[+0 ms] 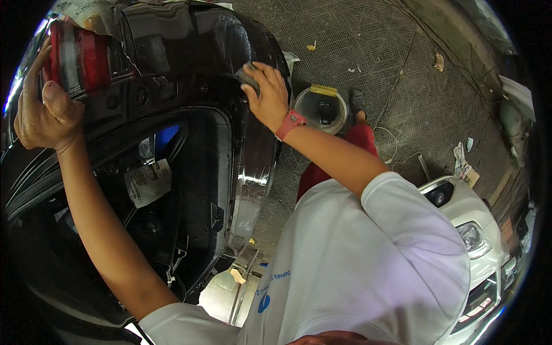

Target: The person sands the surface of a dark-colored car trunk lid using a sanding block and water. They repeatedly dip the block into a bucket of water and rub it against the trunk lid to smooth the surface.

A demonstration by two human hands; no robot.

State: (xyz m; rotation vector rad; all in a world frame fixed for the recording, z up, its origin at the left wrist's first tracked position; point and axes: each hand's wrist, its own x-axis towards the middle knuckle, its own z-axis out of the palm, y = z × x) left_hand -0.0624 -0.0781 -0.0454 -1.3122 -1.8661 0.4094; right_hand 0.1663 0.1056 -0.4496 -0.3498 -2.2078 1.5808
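Observation:
My left hand (49, 109) grips the edge of a red and clear tail light (86, 60) at the upper left, fingers curled along its outer side. My right hand (268, 95), with a red watch on the wrist, holds a dark grey pad (245, 77) against the glossy black car body (161, 43). Pale, scuffed streaks run down the panel near that pad. Below my hands is an open compartment in the car with a dark rubber seal and a hanging paper tag (148, 181).
A round bucket (307, 122) with a yellow strip across its rim stands beside my foot on the patterned grey floor (362, 46). A white car (483, 215) is close behind me at the lower right. Paper scraps, a cord and a ledge line the right side.

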